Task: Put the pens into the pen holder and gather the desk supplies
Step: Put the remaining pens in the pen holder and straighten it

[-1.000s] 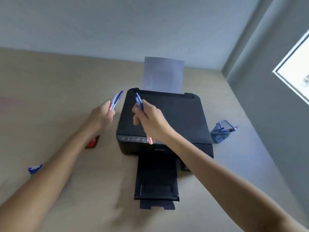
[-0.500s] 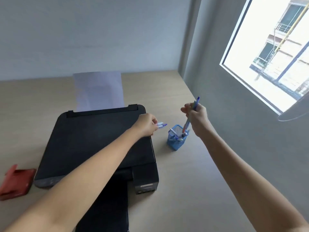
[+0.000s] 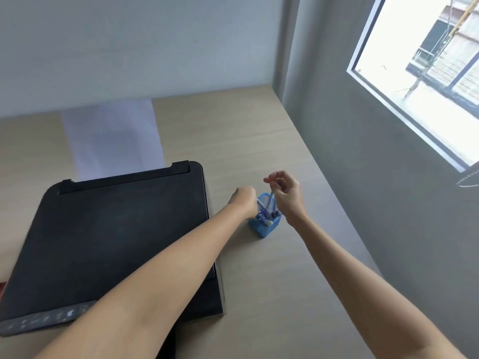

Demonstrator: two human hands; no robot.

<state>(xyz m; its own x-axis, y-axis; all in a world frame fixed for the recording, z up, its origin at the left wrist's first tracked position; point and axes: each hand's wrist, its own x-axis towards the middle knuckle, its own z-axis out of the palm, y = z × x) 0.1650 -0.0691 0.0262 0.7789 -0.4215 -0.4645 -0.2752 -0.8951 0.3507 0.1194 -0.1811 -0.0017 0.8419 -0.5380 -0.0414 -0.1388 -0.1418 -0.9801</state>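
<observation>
A blue mesh pen holder (image 3: 268, 227) stands on the wooden desk (image 3: 259, 141), just right of the printer. Several pens (image 3: 264, 213) are inside it. My left hand (image 3: 243, 200) is closed in a fist right over the holder's left rim, gripping pens (image 3: 259, 204) whose ends point down into the holder. My right hand (image 3: 286, 196) hovers over the holder's right side with its fingers apart. A pen (image 3: 271, 199) stands in the holder just below those fingers, and nothing is held in them.
A black printer (image 3: 116, 242) with a white sheet of paper (image 3: 114, 141) in its rear feed fills the left of the desk. A grey wall (image 3: 375, 203) with a window (image 3: 427, 73) borders the desk on the right. A red object (image 3: 1, 284) peeks in at the left edge.
Both hands carried pens from above the printer to the holder. My right hand has lowered its pen into the holder and opened. My left hand has moved over the holder's rim.
</observation>
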